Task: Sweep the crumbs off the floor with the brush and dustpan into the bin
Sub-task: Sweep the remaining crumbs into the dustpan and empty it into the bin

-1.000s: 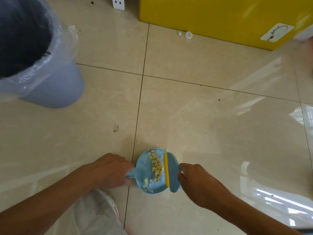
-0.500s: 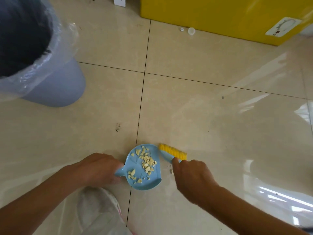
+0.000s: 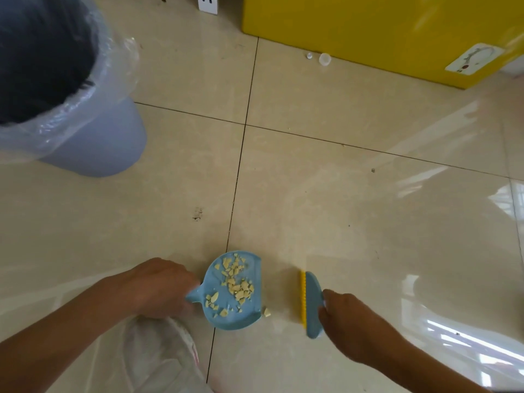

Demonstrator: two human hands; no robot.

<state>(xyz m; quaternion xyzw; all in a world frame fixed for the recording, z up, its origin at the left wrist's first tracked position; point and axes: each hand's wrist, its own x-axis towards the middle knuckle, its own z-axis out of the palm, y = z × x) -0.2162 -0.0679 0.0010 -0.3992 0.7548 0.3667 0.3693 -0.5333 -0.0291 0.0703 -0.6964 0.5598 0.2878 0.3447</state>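
A small blue dustpan (image 3: 224,316) lies on the tiled floor near the bottom centre, with pale yellow crumbs (image 3: 236,283) piled in it. My left hand (image 3: 158,287) grips its short handle on the left. One loose crumb (image 3: 266,312) rests on the floor just off the pan's right lip. My right hand (image 3: 351,321) holds a blue brush (image 3: 312,303) with yellow bristles, set upright on the floor a short way right of the pan. The grey-blue bin (image 3: 85,137), lined with a clear bag, stands at the upper left.
A yellow cabinet (image 3: 382,32) fills the top right, with a small clear cap (image 3: 324,58) on the floor before it. A white wall socket (image 3: 207,3) is at the top. My knee in pale cloth (image 3: 158,355) sits below the left hand. A dark scuff (image 3: 197,213) marks the tile.
The brush left the pan, swung out past its far edge, and now stands on the floor to the pan's right. The dustpan turned slightly and its crumbs spread out.
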